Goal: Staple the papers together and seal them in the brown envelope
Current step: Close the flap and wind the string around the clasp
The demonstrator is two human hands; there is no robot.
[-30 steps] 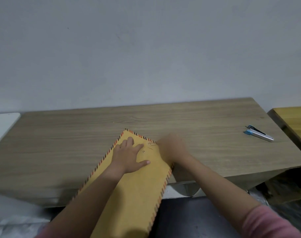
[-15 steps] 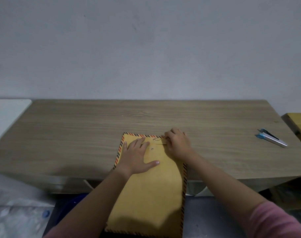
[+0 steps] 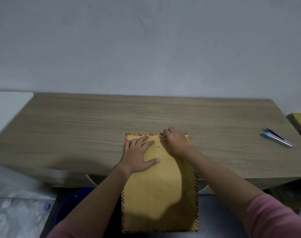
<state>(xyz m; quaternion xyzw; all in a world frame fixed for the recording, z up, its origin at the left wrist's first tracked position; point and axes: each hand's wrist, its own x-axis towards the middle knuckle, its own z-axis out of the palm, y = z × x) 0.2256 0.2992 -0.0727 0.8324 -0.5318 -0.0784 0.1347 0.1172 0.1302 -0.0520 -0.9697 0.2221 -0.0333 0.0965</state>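
Note:
The brown envelope (image 3: 161, 191) with a striped border lies flat on the wooden table (image 3: 95, 127), its near half hanging over the front edge. My left hand (image 3: 139, 154) presses flat on its upper left part, fingers spread. My right hand (image 3: 176, 143) is at the top edge, fingers curled and pinching the thin closure string by the upper of two small round fasteners. The papers are not visible. A blue and silver stapler (image 3: 276, 140) lies far to the right on the table.
A white surface (image 3: 7, 110) adjoins the table's left end and a yellow wooden piece (image 3: 300, 124) its right end. Below the table's front edge are a dark blue bin (image 3: 72, 201) and crumpled plastic sheeting (image 3: 17, 208). A plain wall rises behind.
The envelope has turned from slanted to square with the table edge. My right hand settled at the top fastener; my left hand stayed flat on the envelope.

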